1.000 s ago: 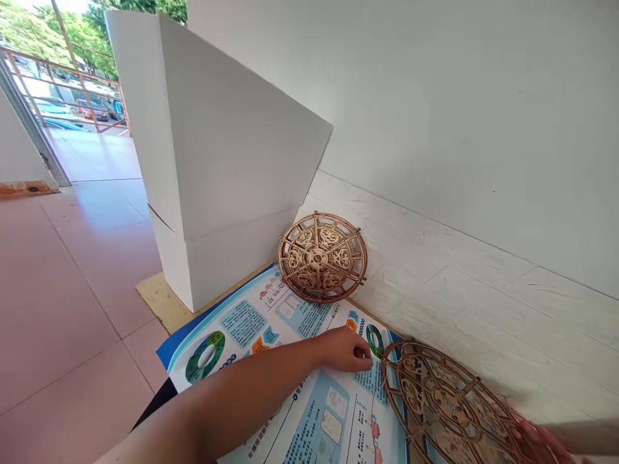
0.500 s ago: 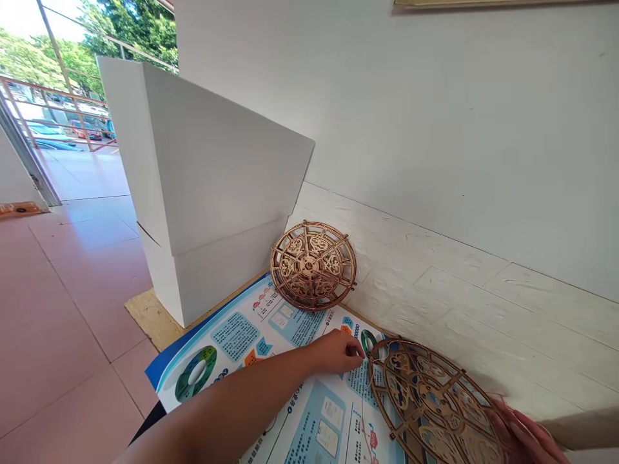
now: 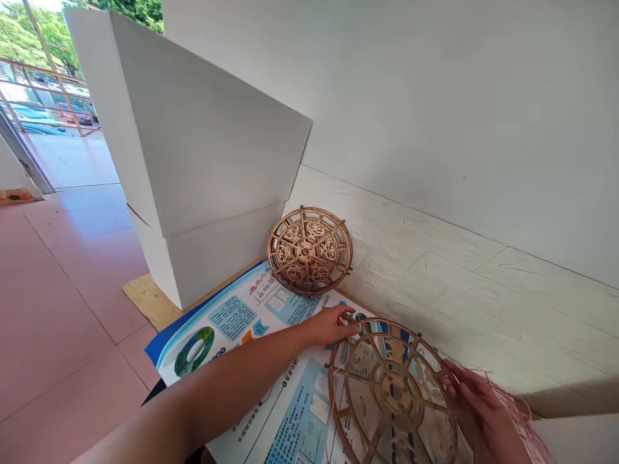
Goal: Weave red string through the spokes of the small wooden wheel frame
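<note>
My right hand (image 3: 476, 403) grips the right rim of the openwork wooden wheel (image 3: 393, 392), fingers curled over its edge, holding it tilted above the printed poster (image 3: 271, 361) at lower centre. My left hand (image 3: 331, 324) reaches across the poster with fingers loosely bent, its fingertips (image 3: 349, 320) at the wheel's upper-left rim; I cannot tell whether they pinch anything there. A second wooden wheel (image 3: 309, 250) leans against the white brick wall (image 3: 435, 270) beyond the poster, just beside a white box (image 3: 203, 167) and well apart from both hands.
</note>
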The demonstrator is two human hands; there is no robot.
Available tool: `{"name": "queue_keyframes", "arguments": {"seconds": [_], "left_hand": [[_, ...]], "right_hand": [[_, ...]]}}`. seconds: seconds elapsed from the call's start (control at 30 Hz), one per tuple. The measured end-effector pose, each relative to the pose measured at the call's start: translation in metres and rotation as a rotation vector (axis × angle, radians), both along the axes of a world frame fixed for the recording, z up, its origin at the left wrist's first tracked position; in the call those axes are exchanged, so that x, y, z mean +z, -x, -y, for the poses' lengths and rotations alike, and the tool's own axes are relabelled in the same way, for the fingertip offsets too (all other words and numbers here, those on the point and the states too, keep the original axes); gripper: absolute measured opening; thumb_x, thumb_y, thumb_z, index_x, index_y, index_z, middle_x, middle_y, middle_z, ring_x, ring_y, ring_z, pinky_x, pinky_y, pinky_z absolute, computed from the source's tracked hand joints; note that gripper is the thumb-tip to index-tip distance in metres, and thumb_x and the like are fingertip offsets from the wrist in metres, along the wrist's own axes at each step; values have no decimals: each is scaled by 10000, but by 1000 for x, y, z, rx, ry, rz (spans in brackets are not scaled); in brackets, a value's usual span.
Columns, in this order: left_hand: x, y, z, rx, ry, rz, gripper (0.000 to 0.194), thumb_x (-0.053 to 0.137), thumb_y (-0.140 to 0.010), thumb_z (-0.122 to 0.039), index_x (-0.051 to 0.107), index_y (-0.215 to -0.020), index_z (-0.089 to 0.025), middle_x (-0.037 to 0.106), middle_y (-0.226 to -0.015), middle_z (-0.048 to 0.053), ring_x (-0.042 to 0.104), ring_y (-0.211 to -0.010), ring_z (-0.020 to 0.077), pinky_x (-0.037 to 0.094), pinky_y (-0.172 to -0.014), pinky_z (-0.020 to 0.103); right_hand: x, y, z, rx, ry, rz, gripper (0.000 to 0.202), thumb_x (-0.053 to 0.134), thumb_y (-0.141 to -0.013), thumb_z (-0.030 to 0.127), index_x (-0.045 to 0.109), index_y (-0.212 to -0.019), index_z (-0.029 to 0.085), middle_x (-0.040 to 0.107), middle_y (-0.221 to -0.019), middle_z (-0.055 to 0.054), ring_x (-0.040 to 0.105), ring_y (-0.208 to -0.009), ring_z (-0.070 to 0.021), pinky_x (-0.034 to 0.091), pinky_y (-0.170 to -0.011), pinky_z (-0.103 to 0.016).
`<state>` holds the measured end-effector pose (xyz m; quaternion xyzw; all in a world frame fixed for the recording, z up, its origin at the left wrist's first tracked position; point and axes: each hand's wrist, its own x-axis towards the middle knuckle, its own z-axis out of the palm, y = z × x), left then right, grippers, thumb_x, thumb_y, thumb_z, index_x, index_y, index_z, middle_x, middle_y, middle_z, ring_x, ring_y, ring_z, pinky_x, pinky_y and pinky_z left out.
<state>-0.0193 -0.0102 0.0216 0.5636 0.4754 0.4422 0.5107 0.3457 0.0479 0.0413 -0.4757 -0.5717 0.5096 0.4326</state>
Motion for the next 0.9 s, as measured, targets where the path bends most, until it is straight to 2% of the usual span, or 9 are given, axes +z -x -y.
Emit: {"name": "queue_keyframes", "arguments": {"seconds": [0.17,0.27,0.37,0.47,0.57,0.63,0.7,0.8,0.9], "left_hand": [[-5,2,-2,-74,-37,-93,573,669,-832,-429,558,-1310,-135,674,-854,53,617,-703,179,461,-617,266],[-6,-2,0,-4,-106,-173,401,655,-818,-416,672,-1108,-139,654,-856,49,579,-694,152,441,-613,245],[-2,-5,2,29,-59,-117,477,624,-808,-520,680,-1077,-130,642,-828,42,525,-595,131,408,-521,237],[3,-7,3,80,81,-42,611,640,-767,-628,657,-1131,-137,609,-710,5,491,-511,129,346,-433,222],[4,-8,5,123,105,-65,654,688,-729,-653,667,-1133,-139,602,-653,-4,512,-517,142,349,-432,221],[3,-9,5,156,93,-88,640,691,-728,-659,677,-1118,-151,599,-631,-3,529,-530,155,358,-435,227],[2,-9,6,181,86,-109,619,685,-735,-658,682,-1102,-160,588,-614,-4,531,-531,162,353,-430,229],[4,-10,7,190,113,-113,624,688,-728,-653,676,-1108,-158,572,-614,-6,502,-513,154,318,-407,223],[9,-11,9,187,143,-130,645,687,-719,-660,671,-1122,-156,591,-660,8,483,-509,144,307,-401,221]], "right_hand": [[9,40,21,234,222,-50,435,879,-671,472,748,-1017,243,593,-1395,-111,695,-998,-288,554,-949,-430],[9,47,27,240,259,-153,390,862,-691,472,731,-976,239,644,-1322,-94,696,-1004,-275,551,-915,-412],[8,42,23,194,294,-242,304,808,-731,403,696,-944,218,695,-1191,-86,687,-974,-248,564,-805,-369],[6,30,17,9,327,-102,232,743,-734,339,668,-905,203,692,-846,-27,607,-623,-132,487,-574,-247],[6,19,16,-101,260,413,208,615,-836,383,681,-913,201,612,-665,5,460,-468,-110,353,-463,-235],[9,11,17,-235,213,709,173,613,-837,349,681,-844,190,628,-687,-16,545,-576,-145,391,-534,-250],[15,1,19,-411,207,849,139,622,-821,306,670,-829,176,669,-815,-65,628,-796,-215,442,-660,-285],[25,-16,22,-637,259,947,282,598,-836,325,647,-1049,146,660,-1077,-161,616,-1030,-326,466,-814,-396],[30,-27,26,-764,296,1029,518,583,-849,319,516,-1311,95,552,-1301,-240,550,-1179,-375,422,-954,-507]]}}
